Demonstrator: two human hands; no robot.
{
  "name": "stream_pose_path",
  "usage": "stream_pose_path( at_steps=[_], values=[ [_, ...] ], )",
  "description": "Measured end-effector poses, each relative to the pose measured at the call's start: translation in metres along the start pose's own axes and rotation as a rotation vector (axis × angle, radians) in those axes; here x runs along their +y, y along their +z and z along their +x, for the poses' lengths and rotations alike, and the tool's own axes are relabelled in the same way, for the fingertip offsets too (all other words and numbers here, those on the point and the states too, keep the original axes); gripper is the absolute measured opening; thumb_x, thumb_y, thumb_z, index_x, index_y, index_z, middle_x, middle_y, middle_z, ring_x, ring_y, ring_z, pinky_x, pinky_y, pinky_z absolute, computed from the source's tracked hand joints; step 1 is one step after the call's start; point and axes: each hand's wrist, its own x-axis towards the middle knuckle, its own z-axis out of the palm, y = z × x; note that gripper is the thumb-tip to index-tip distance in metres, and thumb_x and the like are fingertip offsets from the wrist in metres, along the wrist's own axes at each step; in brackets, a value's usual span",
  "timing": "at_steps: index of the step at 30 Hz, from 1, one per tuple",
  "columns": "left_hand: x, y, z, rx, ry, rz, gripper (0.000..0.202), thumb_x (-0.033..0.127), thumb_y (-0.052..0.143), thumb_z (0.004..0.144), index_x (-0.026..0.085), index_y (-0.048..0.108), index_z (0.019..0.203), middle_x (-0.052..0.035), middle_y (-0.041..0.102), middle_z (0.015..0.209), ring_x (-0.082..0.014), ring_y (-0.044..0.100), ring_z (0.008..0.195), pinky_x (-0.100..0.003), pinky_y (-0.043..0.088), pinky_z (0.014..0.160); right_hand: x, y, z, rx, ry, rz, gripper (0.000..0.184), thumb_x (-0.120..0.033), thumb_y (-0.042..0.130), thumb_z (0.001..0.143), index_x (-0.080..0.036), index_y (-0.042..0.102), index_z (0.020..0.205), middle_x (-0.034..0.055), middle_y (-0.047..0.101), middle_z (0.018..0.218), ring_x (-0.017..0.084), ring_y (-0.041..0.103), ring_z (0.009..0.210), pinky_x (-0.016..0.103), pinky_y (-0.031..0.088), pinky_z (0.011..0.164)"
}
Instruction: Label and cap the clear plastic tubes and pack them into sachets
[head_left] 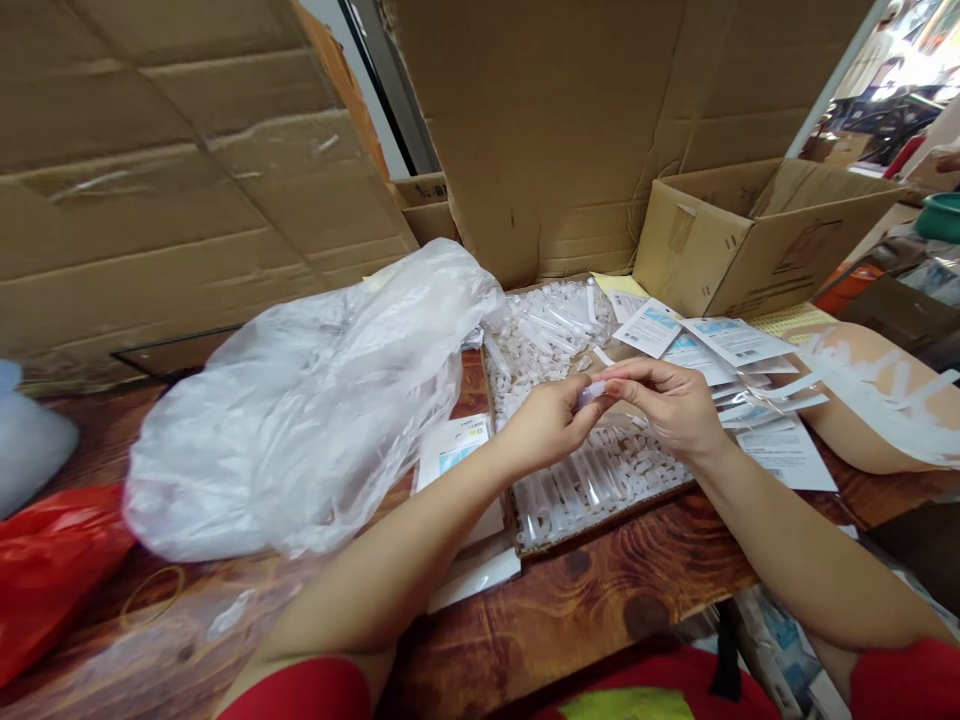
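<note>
Together, left hand (pixel 547 425) and right hand (pixel 675 405) pinch 1 clear tube (pixel 591 392) over 1 tray (pixel 514 525).

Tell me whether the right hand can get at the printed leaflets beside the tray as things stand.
Probably yes: the leaflets lie uncovered just beyond the right hand, nothing between. But its fingers, with the left hand, pinch a small tube, so it must let go first.

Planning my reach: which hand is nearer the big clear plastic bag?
Left. The left hand sits just right of the plastic bag; the right hand is farther right, both pinching one small tube.
</note>
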Motion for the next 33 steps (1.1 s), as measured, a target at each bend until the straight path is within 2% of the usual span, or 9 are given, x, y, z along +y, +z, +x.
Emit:
stream_pose_path(
  at_steps=[11,16,19,21,23,26,28,30,33],
  values=[
    [0.009,-0.002,0.003,-0.033,-0.131,0.204,0.031,0.030,0.053,0.100,0.013,0.071,0.117,-0.0139,0.079,0.099,-0.0254,0.074,0.088,-0.033,0.054,0.080,0.010,0.020,-0.005,0.119,0.092,0.117,0.027,-0.050,0.092,0.069,-0.028,0.081,0.080,0.0023,0.082,0.094,0.022,0.076,0.096,0.043,0.060,0.096],
    [0.010,-0.002,0.003,-0.061,-0.181,0.286,0.032,0.031,0.051,0.100,0.010,0.069,0.116,-0.0175,0.078,0.103,-0.0288,0.075,0.091,-0.036,0.055,0.081,0.008,0.023,-0.004,0.095,0.094,0.121,0.026,-0.046,0.093,0.070,-0.026,0.077,0.073,0.0027,0.082,0.096,0.023,0.075,0.100,0.044,0.058,0.099],
    [0.013,-0.001,0.004,-0.053,-0.165,0.266,0.032,0.031,0.052,0.100,0.011,0.067,0.119,-0.0175,0.077,0.106,-0.0293,0.074,0.094,-0.037,0.054,0.083,-0.001,0.013,0.002,0.002,0.060,0.031,0.026,-0.048,0.092,0.071,-0.026,0.077,0.074,0.0027,0.081,0.097,0.022,0.074,0.101,0.043,0.058,0.099],
    [0.015,-0.001,0.006,-0.027,-0.139,0.209,0.027,0.031,0.054,0.099,0.013,0.067,0.115,-0.0144,0.077,0.102,-0.0273,0.072,0.092,-0.035,0.052,0.083,-0.007,0.000,0.008,-0.061,0.037,-0.065,0.028,-0.053,0.087,0.076,-0.027,0.078,0.080,0.0035,0.080,0.096,0.021,0.073,0.093,0.040,0.059,0.092],
    [0.016,-0.002,0.007,0.018,-0.132,0.137,0.020,0.032,0.056,0.099,0.016,0.066,0.105,-0.0092,0.073,0.089,-0.0237,0.069,0.084,-0.032,0.049,0.079,-0.010,-0.016,0.013,-0.043,0.012,-0.191,0.033,-0.058,0.077,0.085,-0.026,0.078,0.088,0.0043,0.079,0.093,0.019,0.071,0.078,0.038,0.058,0.081],
    [0.013,-0.007,0.008,0.107,-0.194,0.063,0.023,0.038,0.059,0.099,0.019,0.057,0.086,-0.0015,0.061,0.069,-0.0184,0.059,0.070,-0.029,0.041,0.070,-0.007,-0.037,0.019,0.009,0.029,-0.587,0.027,-0.049,0.069,0.092,-0.024,0.073,0.085,0.0035,0.074,0.078,0.018,0.063,0.065,0.034,0.051,0.067],
    [0.011,-0.012,0.009,0.158,-0.251,0.023,0.034,0.043,0.060,0.099,0.021,0.048,0.076,0.0017,0.053,0.065,-0.0159,0.052,0.065,-0.029,0.036,0.067,-0.002,-0.046,0.022,-0.099,0.139,-0.973,0.019,-0.036,0.070,0.089,-0.023,0.068,0.076,0.0037,0.070,0.071,0.020,0.061,0.065,0.033,0.043,0.062],
    [0.009,-0.018,0.009,0.186,-0.283,-0.029,0.042,0.048,0.061,0.098,0.022,0.041,0.072,0.0034,0.048,0.064,-0.0144,0.047,0.064,-0.028,0.033,0.066,0.004,-0.049,0.024,-0.284,0.276,-1.278,0.014,-0.028,0.072,0.085,-0.022,0.066,0.074,0.0056,0.070,0.071,0.024,0.062,0.068,0.034,0.037,0.061],
    [0.005,-0.024,0.009,0.186,-0.266,-0.106,0.046,0.051,0.063,0.096,0.022,0.038,0.070,0.0050,0.045,0.063,-0.0128,0.042,0.062,-0.028,0.031,0.063,0.010,-0.047,0.025,-0.446,0.333,-1.426,0.006,-0.023,0.073,0.082,-0.021,0.067,0.080,0.0093,0.072,0.079,0.028,0.065,0.076,0.035,0.039,0.066]
  ],
)
